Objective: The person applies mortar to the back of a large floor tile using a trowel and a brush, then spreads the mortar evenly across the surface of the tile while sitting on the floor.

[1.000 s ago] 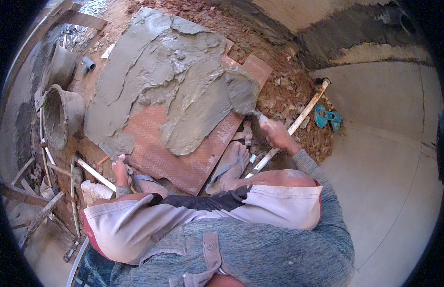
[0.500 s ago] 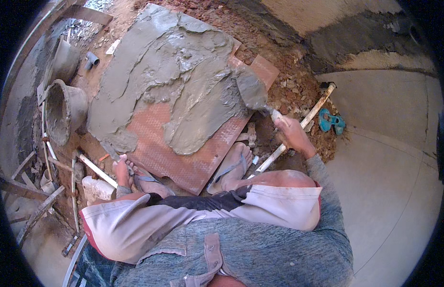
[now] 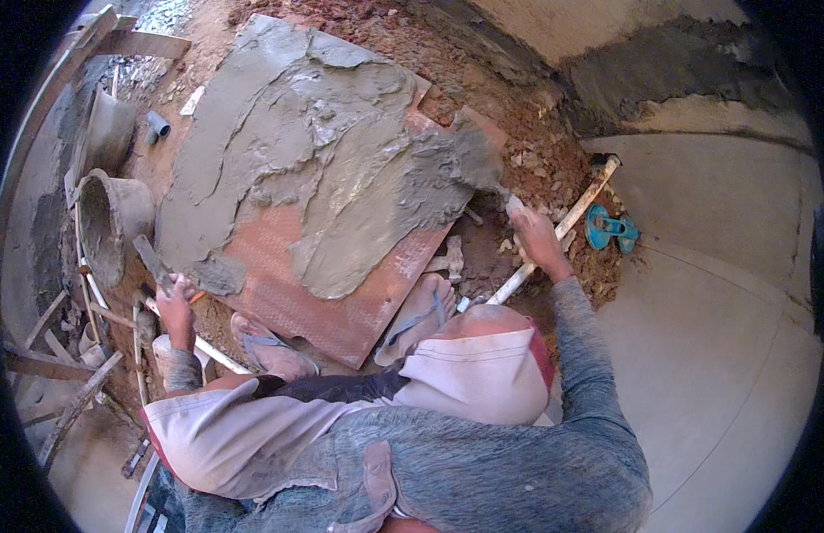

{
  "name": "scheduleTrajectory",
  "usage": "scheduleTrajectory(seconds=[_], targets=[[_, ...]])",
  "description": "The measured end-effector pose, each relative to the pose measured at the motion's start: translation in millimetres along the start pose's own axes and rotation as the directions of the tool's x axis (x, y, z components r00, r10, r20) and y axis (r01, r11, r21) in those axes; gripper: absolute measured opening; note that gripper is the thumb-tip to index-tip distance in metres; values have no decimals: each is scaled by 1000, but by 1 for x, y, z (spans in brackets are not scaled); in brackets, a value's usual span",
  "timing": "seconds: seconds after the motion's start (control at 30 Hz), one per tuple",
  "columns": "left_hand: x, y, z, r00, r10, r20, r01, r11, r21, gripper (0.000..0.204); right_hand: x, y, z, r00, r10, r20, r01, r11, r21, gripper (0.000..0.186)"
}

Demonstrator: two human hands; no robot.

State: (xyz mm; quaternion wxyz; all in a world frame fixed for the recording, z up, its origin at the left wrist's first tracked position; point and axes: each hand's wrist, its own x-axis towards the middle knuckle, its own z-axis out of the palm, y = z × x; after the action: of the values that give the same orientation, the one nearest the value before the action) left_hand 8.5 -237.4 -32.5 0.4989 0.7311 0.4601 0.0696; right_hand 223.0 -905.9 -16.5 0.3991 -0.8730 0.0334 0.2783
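A large reddish tile with a textured face lies in front of my feet, mostly spread with wet grey mortar. My right hand is closed round the handle of a trowel, whose mortar-coated blade lies at the tile's right corner. My left hand grips a narrow flat-bladed trowel, raised off the tile's left corner, its blade pointing toward a bucket.
Two mortar-crusted buckets stand at the left, near a grey pipe fitting. A pale pipe and a teal suction lifter lie at the right, beside smooth floor. Wooden pieces clutter the left side.
My left hand has lifted the narrow trowel up and left, away from the mortar. The right-hand trowel has shifted slightly right, with mortar now covering its blade. My body has leaned left.
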Motion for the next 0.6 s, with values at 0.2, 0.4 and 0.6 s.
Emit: scheduleTrajectory(seconds=[0.2, 0.4, 0.6], targets=[[32, 54, -12, 993, 116, 3, -116, 986, 118, 17, 22, 32, -9, 989, -106, -102, 79, 968, -237, 53], [40, 114, -23, 977, 213, -10, -209, 965, 159, 22, 19, 47, -43, 974, -104, -199, 15, 914, -405, 50], [55, 150, -39, 964, 265, -12, -259, 949, 181, 24, -24, 14, -71, 989, 131, -69, -132, 991, -6, 44]])
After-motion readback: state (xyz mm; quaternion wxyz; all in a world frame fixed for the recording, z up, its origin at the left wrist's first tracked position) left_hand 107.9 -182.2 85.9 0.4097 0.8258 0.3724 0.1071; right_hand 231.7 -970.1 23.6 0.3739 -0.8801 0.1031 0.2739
